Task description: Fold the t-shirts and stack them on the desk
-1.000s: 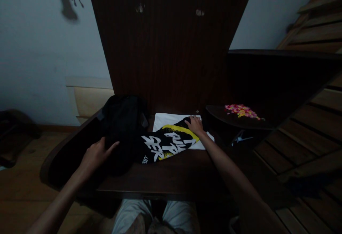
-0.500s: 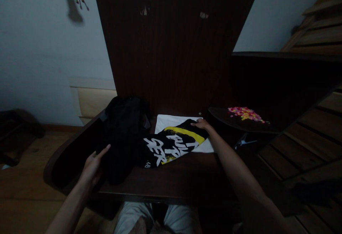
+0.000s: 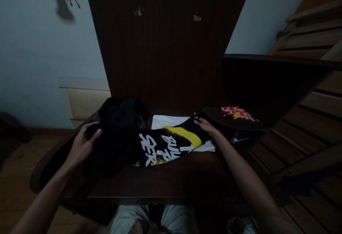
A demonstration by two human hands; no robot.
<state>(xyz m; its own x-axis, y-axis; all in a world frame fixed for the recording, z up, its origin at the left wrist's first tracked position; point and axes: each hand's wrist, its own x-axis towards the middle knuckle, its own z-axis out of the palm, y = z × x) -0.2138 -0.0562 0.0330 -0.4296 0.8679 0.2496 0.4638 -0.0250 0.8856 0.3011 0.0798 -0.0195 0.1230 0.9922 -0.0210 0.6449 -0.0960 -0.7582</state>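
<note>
— Across the middle of the frame, what is lying there?

— A black garment (image 3: 171, 145) with white lettering and a yellow band, stretched out on a dark wooden table (image 3: 165, 184). Its right part overlaps a folded white cloth (image 3: 162, 120), which shows above it and at its lower right.

— And the hands?

— The right hand (image 3: 207, 125), right of centre, has its grip closed on the garment's right end, thumb on top, seemingly pinching the edge.

— The other one?

— The left hand (image 3: 81, 146) is at the left of the frame, beside the dark left part of the fabric. Thumb and fingers look parted, but it's black against black there; I cannot tell whether that grip has any cloth.

— Anything around them?

— Just above the garment's left part sits a black bundle (image 3: 117, 111). Right of centre, small pink, red and yellow pieces (image 3: 237, 113) lie heaped on a dark shelf (image 3: 227, 120). At the bottom edge, the person's pale trousers (image 3: 128, 216) show below the table's front edge.
</note>
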